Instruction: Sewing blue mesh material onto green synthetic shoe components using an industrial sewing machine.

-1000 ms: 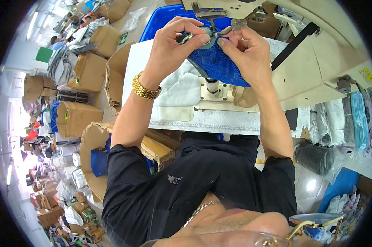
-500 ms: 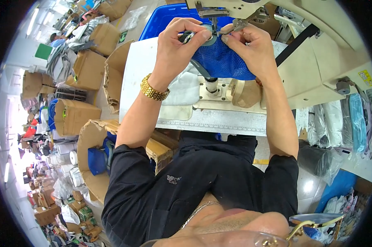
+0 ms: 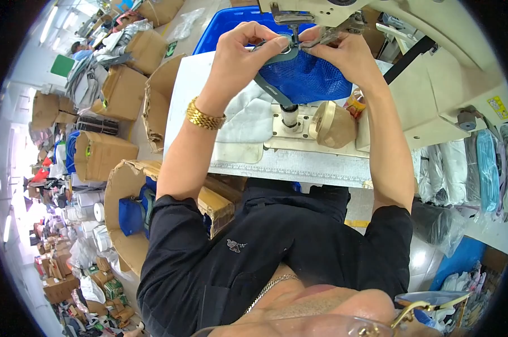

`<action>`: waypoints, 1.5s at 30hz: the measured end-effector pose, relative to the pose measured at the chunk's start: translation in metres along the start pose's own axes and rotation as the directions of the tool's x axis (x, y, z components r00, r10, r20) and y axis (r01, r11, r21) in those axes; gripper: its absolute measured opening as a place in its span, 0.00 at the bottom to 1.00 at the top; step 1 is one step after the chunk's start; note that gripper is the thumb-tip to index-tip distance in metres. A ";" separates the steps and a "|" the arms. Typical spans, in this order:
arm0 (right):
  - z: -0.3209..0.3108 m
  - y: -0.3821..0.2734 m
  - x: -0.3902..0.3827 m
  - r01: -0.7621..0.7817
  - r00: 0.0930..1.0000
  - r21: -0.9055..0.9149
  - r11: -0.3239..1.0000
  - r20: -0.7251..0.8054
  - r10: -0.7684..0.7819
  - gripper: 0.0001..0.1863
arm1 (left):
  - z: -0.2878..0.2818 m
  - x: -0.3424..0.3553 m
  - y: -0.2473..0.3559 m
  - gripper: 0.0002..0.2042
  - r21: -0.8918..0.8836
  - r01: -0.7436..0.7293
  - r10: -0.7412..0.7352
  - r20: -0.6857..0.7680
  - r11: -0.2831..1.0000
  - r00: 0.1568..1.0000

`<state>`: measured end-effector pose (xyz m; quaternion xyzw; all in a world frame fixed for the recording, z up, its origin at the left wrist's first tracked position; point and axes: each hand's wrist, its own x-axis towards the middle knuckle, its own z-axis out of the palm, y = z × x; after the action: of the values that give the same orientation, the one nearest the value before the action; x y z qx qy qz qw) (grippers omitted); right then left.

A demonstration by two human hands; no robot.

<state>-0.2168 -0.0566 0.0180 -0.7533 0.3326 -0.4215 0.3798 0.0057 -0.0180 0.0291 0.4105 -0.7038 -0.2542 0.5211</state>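
Observation:
My left hand (image 3: 243,62) pinches a blue mesh piece (image 3: 304,81) at its grey-edged, rounded part (image 3: 287,54), beside the presser foot (image 3: 294,38). My right hand (image 3: 349,62) pinches the same piece at the foot's right, its fingertips partly behind the metal attachments. The mesh hangs down with a grey strip (image 3: 271,90) along its left side, over the sewing machine's post (image 3: 289,117). Folded white fabric (image 3: 243,123) lies below my left hand on the white tabletop (image 3: 310,168). A tan, rounded part (image 3: 332,126) sits right of the post.
A blue bin (image 3: 214,31) stands behind the table. The machine body (image 3: 434,95) occupies the right. Cardboard boxes (image 3: 105,151) and piled materials crowd the left, where a person (image 3: 81,51) is in the distance. Wrapped bundles (image 3: 450,168) lie at the lower right.
Both hands and the mesh piece have shifted slightly up. My right forearm has swung rightward, and the mesh now hangs higher, showing more of the tan part by the post.

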 end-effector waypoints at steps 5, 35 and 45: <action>-0.006 0.004 0.007 -0.003 1.000 0.002 1.000 0.023 0.002 0.14 | -0.004 0.009 0.003 0.08 -0.083 0.108 -0.097 0.128 0.991 0.987; 0.042 -0.001 -0.029 0.291 0.808 -0.357 0.888 -0.405 -0.428 0.08 | 0.025 -0.010 0.007 0.10 0.311 -0.089 0.165 -0.225 0.946 0.960; 0.046 0.007 -0.028 0.263 0.829 -0.230 0.937 -0.442 -0.342 0.12 | 0.030 -0.013 0.013 0.12 0.383 -0.078 0.185 -0.251 0.920 0.950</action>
<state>-0.1888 -0.0237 -0.0150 -0.6976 0.3242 -0.6202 0.1534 -0.0250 -0.0023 0.0227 0.4841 -0.6837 -0.0207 0.5458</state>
